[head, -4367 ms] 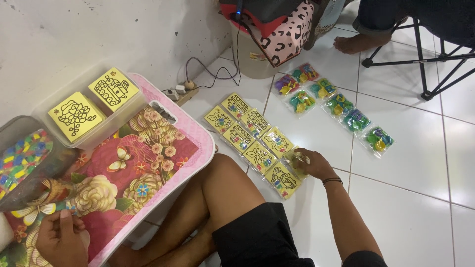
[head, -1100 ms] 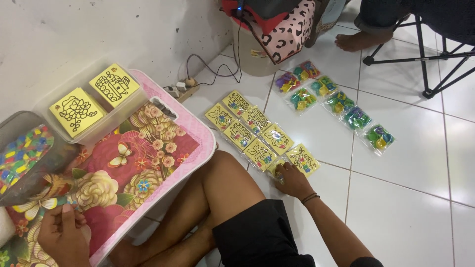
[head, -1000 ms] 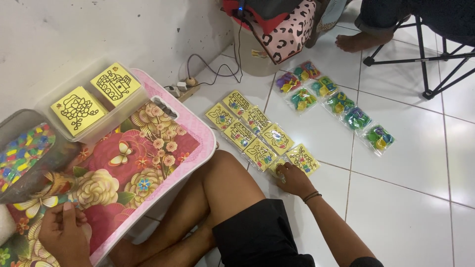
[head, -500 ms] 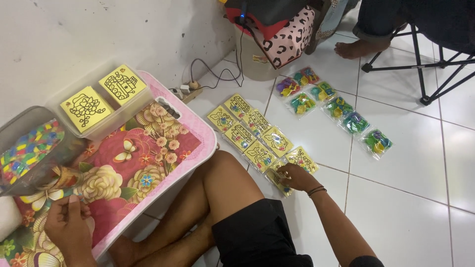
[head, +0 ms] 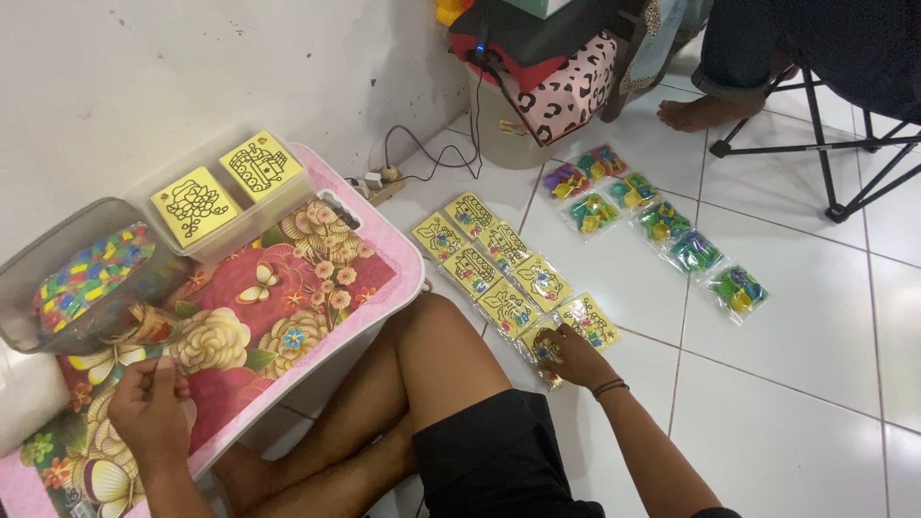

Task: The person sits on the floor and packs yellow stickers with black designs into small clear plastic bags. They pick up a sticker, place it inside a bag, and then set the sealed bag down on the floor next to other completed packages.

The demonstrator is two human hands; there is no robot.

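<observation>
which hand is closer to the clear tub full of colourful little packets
Left. The left hand is on the floral tray, just below the clear tub. The right hand is far off across the knee, on the yellow cards on the floor.

A single head-worn camera looks steeply down from close above the seated person's lap, facing the white tiled floor [head: 787,403] ahead, with the floral tray [head: 288,317] at left and a folding chair [head: 844,144] at the far top right.
</observation>
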